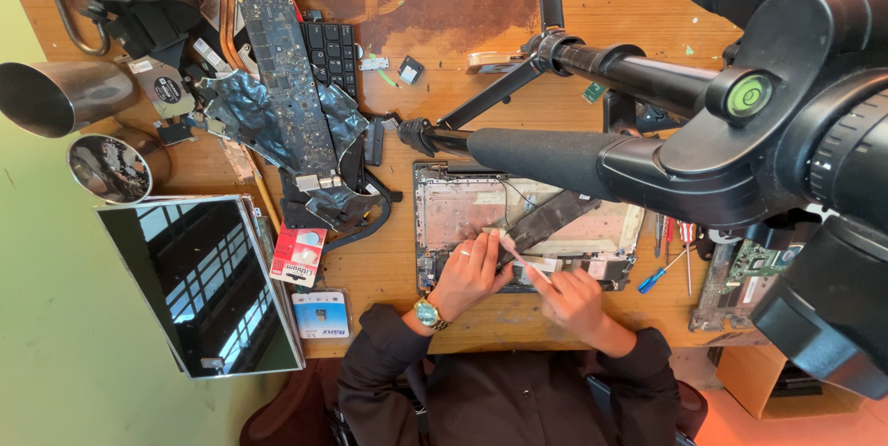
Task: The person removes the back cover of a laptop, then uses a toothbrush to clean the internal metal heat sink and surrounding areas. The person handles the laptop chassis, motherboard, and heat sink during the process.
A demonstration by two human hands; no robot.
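**Both grips on the ribbon cable**

Left hand [470,272] and right hand [572,300] pinch a pale ribbon cable [514,254] over the open laptop chassis [462,205] on the desk [388,266]. Advice: pull flat along its length, don't crease. Screwdrivers [668,261] lie to the right.

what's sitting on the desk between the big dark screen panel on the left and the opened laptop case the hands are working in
In the head view, two small packets lie between the screen panel and the laptop case: a red-and-white one and, nearer the person, a blue-and-white one.
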